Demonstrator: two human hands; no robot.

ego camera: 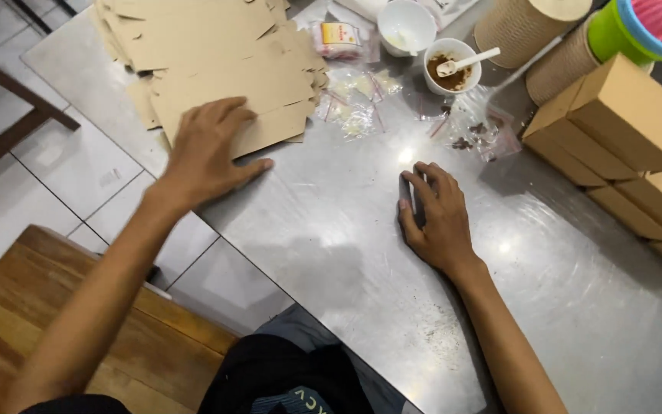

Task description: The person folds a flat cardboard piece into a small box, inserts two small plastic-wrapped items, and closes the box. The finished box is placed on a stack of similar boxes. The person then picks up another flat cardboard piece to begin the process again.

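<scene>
Left hand (pixel 207 153) laid palm-down on the near edge of a stack of flat cardboard blanks (pixel 216 69), fingers close together and stretched across the top sheet, thumb splayed out to the side onto the steel table (pixel 331 230); nothing gripped, only pressed flat. Stack spread under and beyond the fingertips, toward the far left corner of the table, its lowest corner just beside the thumb. Right hand (pixel 434 218) rested flat on bare metal, well apart from the stack, fingers slightly spread and pointing away from the body, empty. Beyond the right fingertips, small clear plastic bags (pixel 358 107) scattered between stack and bowls. Further back, a white bowl (pixel 406 24) and a white cup of brown powder (pixel 452 67) with a white spoon (pixel 469 61) in it. Along the right edge, folded brown boxes (pixel 630 146) lined up and stacked, near but not touching the right hand. Wooden bench (pixel 63 322) below left, over white floor tiles.
</scene>
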